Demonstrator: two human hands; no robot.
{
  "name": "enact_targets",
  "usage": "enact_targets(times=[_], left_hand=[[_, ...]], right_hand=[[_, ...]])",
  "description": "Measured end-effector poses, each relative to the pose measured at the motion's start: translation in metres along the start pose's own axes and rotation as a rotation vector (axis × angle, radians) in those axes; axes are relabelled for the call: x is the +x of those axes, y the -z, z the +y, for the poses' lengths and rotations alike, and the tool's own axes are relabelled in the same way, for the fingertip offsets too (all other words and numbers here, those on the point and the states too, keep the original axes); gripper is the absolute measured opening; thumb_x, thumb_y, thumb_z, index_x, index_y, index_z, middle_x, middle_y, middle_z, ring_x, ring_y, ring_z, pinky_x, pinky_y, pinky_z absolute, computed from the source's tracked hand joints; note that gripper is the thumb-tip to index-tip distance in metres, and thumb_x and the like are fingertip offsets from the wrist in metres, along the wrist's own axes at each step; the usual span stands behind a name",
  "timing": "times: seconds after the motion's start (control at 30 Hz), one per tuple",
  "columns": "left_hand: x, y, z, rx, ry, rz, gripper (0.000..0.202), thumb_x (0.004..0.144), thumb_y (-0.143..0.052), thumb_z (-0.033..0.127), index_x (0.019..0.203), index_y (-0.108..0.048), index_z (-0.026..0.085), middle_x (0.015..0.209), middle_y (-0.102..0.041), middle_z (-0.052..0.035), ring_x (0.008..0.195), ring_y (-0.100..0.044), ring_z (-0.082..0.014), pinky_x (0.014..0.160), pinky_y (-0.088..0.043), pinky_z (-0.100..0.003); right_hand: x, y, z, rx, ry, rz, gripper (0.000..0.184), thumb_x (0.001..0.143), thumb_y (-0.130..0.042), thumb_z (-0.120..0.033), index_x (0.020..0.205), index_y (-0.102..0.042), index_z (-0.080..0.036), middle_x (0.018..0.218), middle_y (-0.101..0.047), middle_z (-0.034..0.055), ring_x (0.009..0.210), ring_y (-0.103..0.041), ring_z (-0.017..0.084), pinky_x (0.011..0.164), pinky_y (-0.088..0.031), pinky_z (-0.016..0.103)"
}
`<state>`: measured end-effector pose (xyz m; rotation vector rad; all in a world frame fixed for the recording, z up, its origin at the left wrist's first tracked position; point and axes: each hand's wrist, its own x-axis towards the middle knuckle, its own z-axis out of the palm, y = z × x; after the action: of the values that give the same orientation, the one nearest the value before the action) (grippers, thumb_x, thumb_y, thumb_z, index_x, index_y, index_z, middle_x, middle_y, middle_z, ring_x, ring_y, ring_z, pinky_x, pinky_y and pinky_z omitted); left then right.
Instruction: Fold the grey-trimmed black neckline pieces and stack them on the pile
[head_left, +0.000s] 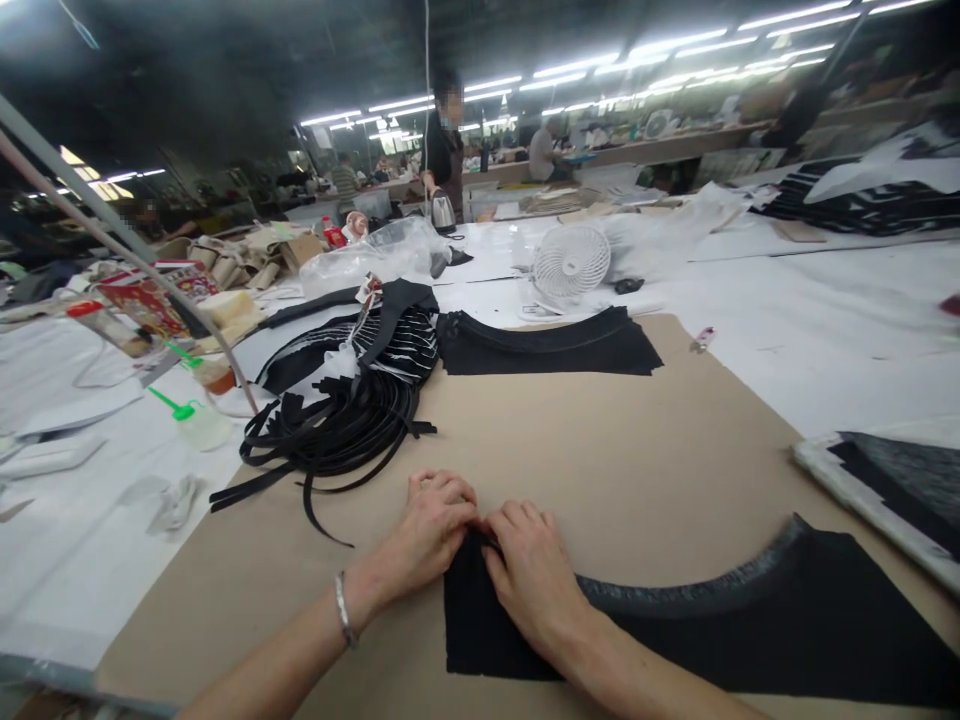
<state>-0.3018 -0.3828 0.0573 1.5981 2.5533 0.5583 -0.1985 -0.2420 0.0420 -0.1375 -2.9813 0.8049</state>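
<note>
A black fabric piece [705,640] with a curved, greyish upper edge lies on brown paper [585,450] in front of me. At its upper left corner, my left hand [442,515] pinches the edge, fingers bent together. Close beside it, my right hand [532,565] rests over the same corner, thumb and fingers closed on the fabric. The fingertips of both hands nearly meet there, and what lies between them is partly hidden. Left of my hands is a heap of black strips [352,420]. Farther back lies a stack of similar black curved pieces [551,345].
A small white fan [570,262] stands behind the paper. Bottles with green nozzles [182,410] and a slanted pole [180,290] are at the left. A board with dark fabric [892,490] lies at the right. Another person [446,150] stands beyond the table near a kettle [442,210].
</note>
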Motion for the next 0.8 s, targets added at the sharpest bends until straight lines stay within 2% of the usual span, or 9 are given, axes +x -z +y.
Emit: enact_targets(times=[0.2, 0.43, 0.6, 0.8], left_hand=[[-0.004, 0.006, -0.007, 0.03, -0.098, -0.041, 0.031, 0.083, -0.052, 0.005, 0.094, -0.068, 0.028, 0.1, -0.065, 0.0011, 0.107, -0.051, -0.0185, 0.102, -0.021, -0.047], [-0.007, 0.005, -0.02, 0.122, -0.242, -0.009, 0.021, 0.091, -0.053, 0.017, 0.103, -0.066, 0.029, 0.101, -0.067, 0.0005, 0.108, -0.051, -0.0182, 0.105, -0.019, -0.046], [-0.01, 0.002, -0.027, 0.192, -0.31, 0.028, 0.022, 0.094, -0.05, 0.017, 0.106, -0.065, 0.029, 0.1, -0.067, 0.0014, 0.109, -0.05, -0.0158, 0.105, -0.02, -0.042], [-0.012, 0.004, -0.028, 0.244, -0.365, 0.024, 0.022, 0.098, -0.044, 0.021, 0.11, -0.062, 0.027, 0.102, -0.067, 0.0003, 0.11, -0.05, -0.0165, 0.106, -0.019, -0.043]], right_hand=[[-0.01, -0.002, 0.002, 0.031, 0.039, 0.034, 0.019, 0.088, -0.053, -0.011, 0.099, -0.064, -0.022, 0.099, -0.061, 0.0046, 0.095, -0.049, 0.023, 0.084, -0.033, 0.036], [-0.017, -0.008, 0.007, -0.03, 0.126, 0.088, 0.023, 0.09, -0.052, -0.011, 0.107, -0.063, -0.022, 0.097, -0.061, 0.0044, 0.091, -0.048, 0.022, 0.081, -0.031, 0.036], [-0.022, -0.017, 0.011, -0.13, 0.211, 0.167, 0.029, 0.084, -0.059, -0.011, 0.111, -0.061, -0.019, 0.097, -0.061, 0.0049, 0.089, -0.048, 0.022, 0.077, -0.03, 0.037], [-0.024, -0.02, 0.01, -0.242, 0.279, 0.233, 0.035, 0.077, -0.061, -0.007, 0.111, -0.061, -0.014, 0.095, -0.061, 0.006, 0.087, -0.046, 0.022, 0.079, -0.03, 0.039]])
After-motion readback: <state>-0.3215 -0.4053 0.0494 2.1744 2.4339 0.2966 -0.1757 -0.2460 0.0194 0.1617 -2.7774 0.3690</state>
